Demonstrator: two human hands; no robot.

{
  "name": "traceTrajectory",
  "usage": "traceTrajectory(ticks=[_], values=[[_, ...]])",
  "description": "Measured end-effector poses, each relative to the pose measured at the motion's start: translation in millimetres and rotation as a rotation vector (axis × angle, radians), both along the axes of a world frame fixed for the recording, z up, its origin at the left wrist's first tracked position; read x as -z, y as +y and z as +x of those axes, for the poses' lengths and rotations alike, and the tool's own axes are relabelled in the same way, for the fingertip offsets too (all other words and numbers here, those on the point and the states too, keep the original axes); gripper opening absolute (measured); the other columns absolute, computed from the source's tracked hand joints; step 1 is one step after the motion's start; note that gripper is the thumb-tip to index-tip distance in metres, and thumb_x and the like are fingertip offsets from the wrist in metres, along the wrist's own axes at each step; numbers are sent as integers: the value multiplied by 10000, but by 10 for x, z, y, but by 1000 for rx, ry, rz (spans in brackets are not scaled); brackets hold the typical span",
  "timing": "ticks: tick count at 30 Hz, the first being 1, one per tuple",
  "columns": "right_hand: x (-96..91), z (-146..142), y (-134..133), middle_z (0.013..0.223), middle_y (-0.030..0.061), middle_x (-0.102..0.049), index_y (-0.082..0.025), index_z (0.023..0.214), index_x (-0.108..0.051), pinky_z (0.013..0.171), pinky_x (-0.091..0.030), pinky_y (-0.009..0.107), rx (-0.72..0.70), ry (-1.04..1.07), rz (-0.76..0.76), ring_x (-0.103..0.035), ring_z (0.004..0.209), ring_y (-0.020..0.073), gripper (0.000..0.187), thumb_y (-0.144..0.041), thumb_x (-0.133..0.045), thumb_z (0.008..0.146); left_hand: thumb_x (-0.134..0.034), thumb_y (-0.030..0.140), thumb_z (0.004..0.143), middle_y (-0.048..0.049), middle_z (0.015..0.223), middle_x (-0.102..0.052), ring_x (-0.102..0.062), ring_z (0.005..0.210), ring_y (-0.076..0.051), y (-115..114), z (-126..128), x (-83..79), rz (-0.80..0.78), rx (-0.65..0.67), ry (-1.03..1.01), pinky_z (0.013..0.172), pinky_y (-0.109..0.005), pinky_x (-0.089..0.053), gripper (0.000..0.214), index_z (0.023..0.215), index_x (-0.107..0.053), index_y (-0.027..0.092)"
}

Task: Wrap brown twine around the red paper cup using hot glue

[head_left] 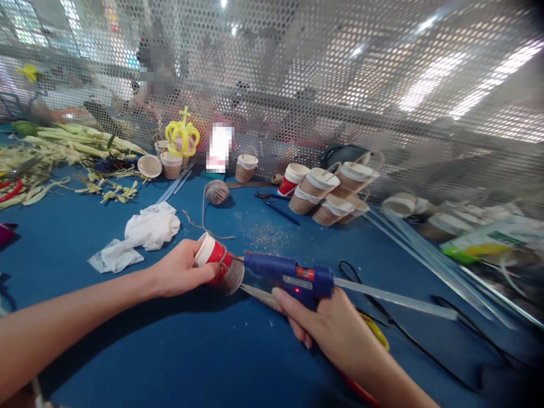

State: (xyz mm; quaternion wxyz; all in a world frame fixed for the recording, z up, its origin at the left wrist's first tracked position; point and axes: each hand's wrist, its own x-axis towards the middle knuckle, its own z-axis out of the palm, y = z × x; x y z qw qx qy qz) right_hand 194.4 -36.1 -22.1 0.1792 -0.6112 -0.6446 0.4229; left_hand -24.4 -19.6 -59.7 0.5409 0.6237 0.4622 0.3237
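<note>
My left hand [181, 269] is closed around a red and white paper cup [216, 262], tilted on its side with its mouth toward the left. Grey-brown cord is wound around the cup's base end. In my right hand [323, 320] is a blue hot glue gun [289, 272] with a small red light lit. Its nozzle points left at the cord-wrapped part; whether it touches cannot be made out. A long clear glue stick [395, 297] juts from the gun's rear. Scissors [263, 296] lie partly hidden beneath the gun, their yellow handle showing past my right wrist.
A ball of cord [217, 192] trails a strand toward the cup. Crumpled white plastic [152, 226] lies at left, beside husks [63, 141]. Cord-wrapped cups [314, 190], pliers [278, 207] and glue sticks [433, 260] lie beyond. A black cable [408, 334] runs right; perforated metal [272, 68] stands behind.
</note>
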Motion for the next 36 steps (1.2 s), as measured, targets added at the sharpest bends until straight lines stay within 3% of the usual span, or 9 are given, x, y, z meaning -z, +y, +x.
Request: traceTrajectory(ticks=[4, 7, 11, 15, 22, 26, 29, 33, 36], values=[[13, 30, 70, 359, -45, -443, -167, 589, -525, 397, -356, 218, -83, 111, -1, -415, 345, 83, 328, -450, -504, 754, -477, 231, 725, 17, 638, -519, -461, 596, -97, -4, 0, -16, 43, 19, 16, 554, -199, -373, 134, 721, -555, 122], [1, 82, 131, 367, -67, -417, -142, 735, -571, 358, -277, 194, -99, 327, -103, -347, 328, 59, 283, -410, -495, 782, -485, 241, 717, 20, 631, -501, -443, 584, -92, -4, 0, -28, 59, 19, 31, 540, -194, -359, 132, 702, -541, 122], [-67, 169, 293, 443, -57, -446, -132, 725, -577, 372, -297, 173, 56, 547, -119, -387, 389, 51, 184, -314, -601, 712, -488, 253, 714, 21, 628, -504, -445, 581, -99, -7, -3, -5, 92, 13, 32, 560, -209, -376, 136, 697, -538, 128], [-81, 230, 592, 623, 20, -572, -121, 684, -584, 403, -371, 169, 248, 385, -42, -486, 472, 64, 144, -248, -648, 666, -482, 264, 713, 29, 607, -486, -422, 552, -94, -14, 3, 21, 122, 2, 50, 530, -203, -360, 142, 670, -524, 134], [172, 178, 985, 519, 14, -530, -135, 585, -520, 386, -372, 186, 262, 212, 63, -451, 397, 58, 243, -283, -527, 778, -473, 230, 698, 41, 553, -430, -361, 515, -79, -40, 32, -45, 209, -15, 131, 468, -188, -308, 131, 606, -484, 137], [286, 189, 1036, 432, 2, -498, -170, 508, -473, 409, -372, 237, 233, 16, 167, -469, 385, 100, 315, -376, -574, 725, -474, 220, 703, 42, 548, -439, -362, 496, -73, -49, 34, -62, 276, -32, 176, 443, -180, -298, 125, 608, -478, 139], [302, 220, 1049, 433, 17, -481, -190, 435, -433, 486, -378, 276, 230, -150, 298, -535, 513, 170, 358, -377, -605, 687, -464, 217, 721, 44, 545, -441, -365, 479, -68, -49, 21, -42, 357, -11, 215, 432, -175, -293, 138, 604, -474, 144], [201, 165, 949, 693, 109, -573, -169, 524, -514, 677, -387, 345, 219, -267, 461, -534, 880, 280, 229, -281, -582, 711, -453, 211, 736, 34, 554, -460, -379, 487, -78, -54, 8, -30, 537, 60, 279, 469, -193, -319, 151, 600, -482, 154], [67, 8, 784, 852, 114, -596, -149, 694, -609, 771, -370, 352, 46, -227, 489, -508, 952, 256, 204, -316, -520, 769, -460, 193, 731, 15, 565, -485, -398, 526, -102, -78, 17, -49, 707, 95, 334, 540, -225, -347, 140, 596, -484, 166]])
